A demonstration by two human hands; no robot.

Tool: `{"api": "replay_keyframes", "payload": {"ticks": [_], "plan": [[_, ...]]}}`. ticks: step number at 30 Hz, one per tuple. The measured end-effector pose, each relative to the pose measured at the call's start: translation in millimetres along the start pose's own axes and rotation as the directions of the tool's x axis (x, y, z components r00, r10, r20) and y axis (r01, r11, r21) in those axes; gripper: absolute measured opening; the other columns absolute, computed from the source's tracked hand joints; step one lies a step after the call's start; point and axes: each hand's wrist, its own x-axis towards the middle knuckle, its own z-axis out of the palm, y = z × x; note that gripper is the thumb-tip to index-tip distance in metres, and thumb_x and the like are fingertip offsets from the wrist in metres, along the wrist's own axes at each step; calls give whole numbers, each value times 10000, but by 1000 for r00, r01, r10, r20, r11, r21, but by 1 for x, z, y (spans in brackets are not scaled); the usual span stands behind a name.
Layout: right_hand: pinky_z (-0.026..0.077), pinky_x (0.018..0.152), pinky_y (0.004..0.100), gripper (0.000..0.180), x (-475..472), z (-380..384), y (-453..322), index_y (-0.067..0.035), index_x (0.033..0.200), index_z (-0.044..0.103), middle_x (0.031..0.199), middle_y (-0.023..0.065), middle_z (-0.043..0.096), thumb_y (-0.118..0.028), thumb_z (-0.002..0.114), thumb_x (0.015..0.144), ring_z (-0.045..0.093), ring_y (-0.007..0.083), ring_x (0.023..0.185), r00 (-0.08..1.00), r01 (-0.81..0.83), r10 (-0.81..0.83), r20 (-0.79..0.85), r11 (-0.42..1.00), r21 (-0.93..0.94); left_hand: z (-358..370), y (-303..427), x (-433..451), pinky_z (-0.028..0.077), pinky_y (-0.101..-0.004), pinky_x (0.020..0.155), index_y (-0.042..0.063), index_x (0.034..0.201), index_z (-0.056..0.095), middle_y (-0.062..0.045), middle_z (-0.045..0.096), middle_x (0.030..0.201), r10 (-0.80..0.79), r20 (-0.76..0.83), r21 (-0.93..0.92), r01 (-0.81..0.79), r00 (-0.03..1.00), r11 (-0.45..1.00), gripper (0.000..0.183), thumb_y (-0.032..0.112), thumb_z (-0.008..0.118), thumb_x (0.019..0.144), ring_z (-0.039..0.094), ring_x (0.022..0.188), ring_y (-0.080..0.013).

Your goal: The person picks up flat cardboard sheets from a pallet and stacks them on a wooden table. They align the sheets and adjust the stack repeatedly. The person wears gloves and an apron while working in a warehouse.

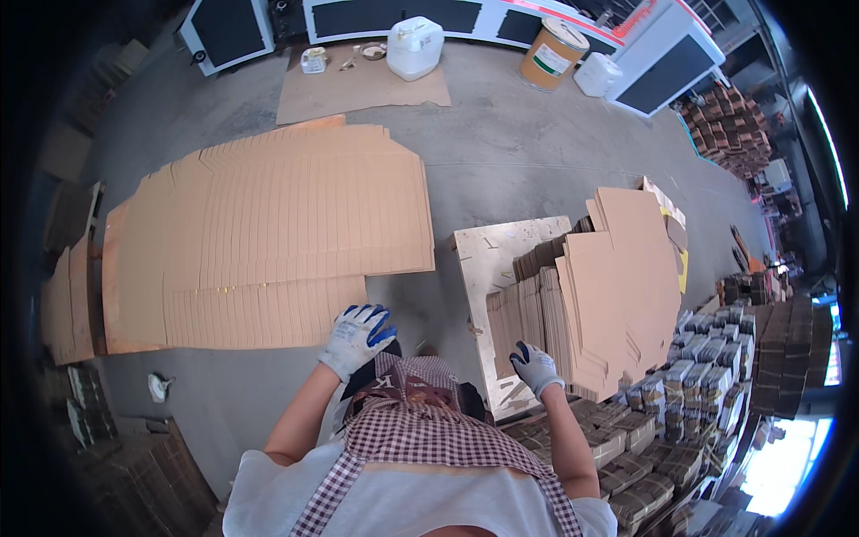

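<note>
A long row of overlapping die-cut cardboard sheets (288, 201) lies fanned out on my left. My left hand (356, 337), in a white work glove with blue coating, is beside the row's near right corner, fingers spread and nothing in its grasp; whether it touches the cardboard I cannot tell. To my right, a tall stack of cardboard blanks (621, 268) stands on a pale wooden board (473, 268). My right hand (535, 368), gloved the same way, is at the stack's near left side with its fingers apart, holding nothing.
Bundled cardboard (621, 446) and white-faced bundles (704, 376) crowd the near right. Beyond lie a flat cardboard sheet (362, 94), a white jerrycan (415, 50), a brown drum (553, 57) and a smaller white can (597, 74), before a long machine (396, 20).
</note>
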Motion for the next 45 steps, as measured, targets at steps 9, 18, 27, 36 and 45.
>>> {"api": "replay_keyframes", "payload": {"ticks": [9, 18, 27, 36, 45], "plan": [[482, 1071, 499, 590, 167, -68, 14, -112, 1438, 600, 1404, 180, 647, -483, 614, 980, 625, 377, 1272, 979, 204, -206, -8, 974, -99, 35, 30, 92, 359, -504, 1186, 111, 1350, 678, -143, 618, 1461, -256, 54, -10, 257, 965, 966, 563, 538, 578, 997, 567, 1352, -304], [511, 1055, 491, 548, 230, -57, 22, -117, 1369, 643, 1373, 199, 665, -511, 566, 996, 636, 392, 1267, 905, 329, -212, 369, 898, -291, 60, 61, 110, 448, -483, 1102, 161, 1296, 708, -134, 708, 1312, -347, 418, -178, 450, 840, 875, 612, 652, 492, 1002, 658, 1208, -357], [571, 820, 410, 319, 377, 1, -92, -144, 1223, 710, 1061, 109, 773, -386, 579, 1062, 733, 298, 927, 914, 261, -372, 160, 843, 470, 70, 76, 17, 419, -445, 1155, 149, 1352, 685, -120, 681, 1374, -667, 161, -289, 681, 727, 672, 574, 579, 583, 986, 619, 1282, -322], [583, 819, 382, 311, 425, 21, -199, -136, 1286, 648, 1140, 38, 727, -356, 592, 1073, 710, 205, 970, 865, -424, -285, 412, 24, 906, 37, 11, 186, 249, -530, 1272, 132, 1392, 652, -119, 616, 1465, -35, 58, 163, 25, 998, 986, 534, 472, 587, 986, 496, 1435, -327], [576, 738, 279, 292, 448, -8, -214, -89, 1289, 712, 994, -3, 744, -189, 699, 1015, 691, 118, 821, 832, -399, -395, 390, 64, 915, 65, -20, 269, 238, -571, 1277, 168, 1228, 725, -63, 689, 1292, 89, 318, 357, -206, 944, 911, 386, 421, 602, 964, 558, 1364, -301]]}}
